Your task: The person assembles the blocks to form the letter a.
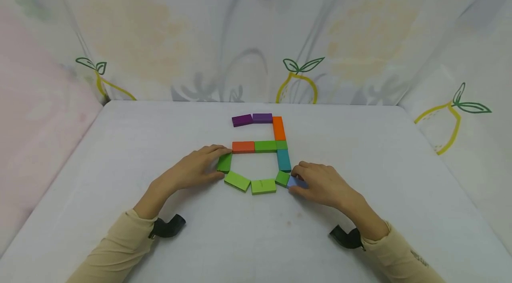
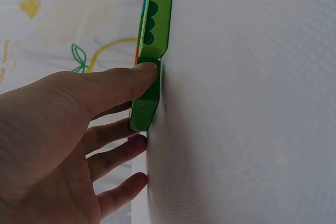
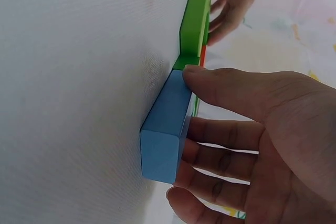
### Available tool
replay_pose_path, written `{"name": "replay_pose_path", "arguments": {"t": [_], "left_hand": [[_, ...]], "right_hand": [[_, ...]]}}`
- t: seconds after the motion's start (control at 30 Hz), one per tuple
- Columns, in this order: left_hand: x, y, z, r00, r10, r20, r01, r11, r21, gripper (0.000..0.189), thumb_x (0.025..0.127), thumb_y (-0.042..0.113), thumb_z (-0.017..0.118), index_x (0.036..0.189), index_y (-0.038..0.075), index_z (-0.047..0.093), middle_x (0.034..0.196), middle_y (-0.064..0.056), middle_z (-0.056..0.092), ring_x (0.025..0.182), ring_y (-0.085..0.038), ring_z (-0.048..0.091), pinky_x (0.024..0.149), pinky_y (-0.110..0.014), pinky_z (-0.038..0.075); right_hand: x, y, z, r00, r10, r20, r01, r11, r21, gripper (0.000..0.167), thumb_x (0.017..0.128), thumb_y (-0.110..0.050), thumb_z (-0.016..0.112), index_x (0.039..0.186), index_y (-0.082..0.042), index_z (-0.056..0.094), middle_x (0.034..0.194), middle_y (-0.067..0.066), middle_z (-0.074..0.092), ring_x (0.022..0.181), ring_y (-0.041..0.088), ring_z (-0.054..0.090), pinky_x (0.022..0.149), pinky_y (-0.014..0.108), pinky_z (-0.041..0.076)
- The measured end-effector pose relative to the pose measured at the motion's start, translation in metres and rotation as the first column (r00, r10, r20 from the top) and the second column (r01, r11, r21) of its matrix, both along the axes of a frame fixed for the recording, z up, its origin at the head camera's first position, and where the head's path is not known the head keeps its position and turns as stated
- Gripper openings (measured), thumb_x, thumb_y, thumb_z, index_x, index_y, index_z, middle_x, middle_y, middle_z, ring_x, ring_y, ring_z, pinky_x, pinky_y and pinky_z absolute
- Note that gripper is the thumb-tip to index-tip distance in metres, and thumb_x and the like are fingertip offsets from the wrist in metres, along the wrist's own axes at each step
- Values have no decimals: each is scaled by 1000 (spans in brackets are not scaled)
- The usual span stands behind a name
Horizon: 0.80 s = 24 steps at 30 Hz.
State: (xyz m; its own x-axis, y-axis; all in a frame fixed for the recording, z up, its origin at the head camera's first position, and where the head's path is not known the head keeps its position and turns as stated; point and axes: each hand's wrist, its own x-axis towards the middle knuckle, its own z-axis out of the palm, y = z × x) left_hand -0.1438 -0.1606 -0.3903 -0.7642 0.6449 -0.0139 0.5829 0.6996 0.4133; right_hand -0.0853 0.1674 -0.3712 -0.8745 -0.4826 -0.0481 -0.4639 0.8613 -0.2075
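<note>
My left hand (image 1: 196,169) pinches a dark green block (image 2: 144,103) at the left side of a block figure, thumb on its near end and fingers at its far end. My right hand (image 1: 324,183) holds a light blue block (image 3: 167,103) between thumb and fingers at the lower right. That blue block meets a small green block (image 1: 282,178). Two light green blocks, one slanted (image 1: 237,181) and one nearly level (image 1: 263,186), form the figure's lower edge. The right fingers partly cover the blue block in the head view.
Above lie a red-orange block (image 1: 243,147), a green block (image 1: 266,146), a small green square (image 1: 282,145) and a teal block (image 1: 284,160). An orange block (image 1: 279,128) leads up to two purple blocks (image 1: 262,118). A lemon-print curtain (image 1: 224,34) hangs behind the white table (image 1: 256,238).
</note>
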Motion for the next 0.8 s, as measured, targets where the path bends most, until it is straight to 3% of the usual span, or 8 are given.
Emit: {"name": "replay_pose_path", "arguments": {"t": [0.3,0.8], "left_hand": [[2,-1,-1,1000,5,-17,-5,1000,2,60,85,25,71,138,13,46,139,-11,50,127,-30,48,99,-54,43],[1,-3,0,999,28,40,-30,998,61,62,88,29,66,142,12,41,142,-12,44,130,-30,46,102,-52,41]], "right_hand": [[1,-1,-3,1000,0,14,0,1000,-8,27,82,-34,72,99,-13,68,78,-8,56,65,3,46,55,17,39],[-1,7,4,999,7,44,-3,996,-86,22,87,-34,66,98,-15,66,80,-10,56,70,4,50,60,19,42]]}}
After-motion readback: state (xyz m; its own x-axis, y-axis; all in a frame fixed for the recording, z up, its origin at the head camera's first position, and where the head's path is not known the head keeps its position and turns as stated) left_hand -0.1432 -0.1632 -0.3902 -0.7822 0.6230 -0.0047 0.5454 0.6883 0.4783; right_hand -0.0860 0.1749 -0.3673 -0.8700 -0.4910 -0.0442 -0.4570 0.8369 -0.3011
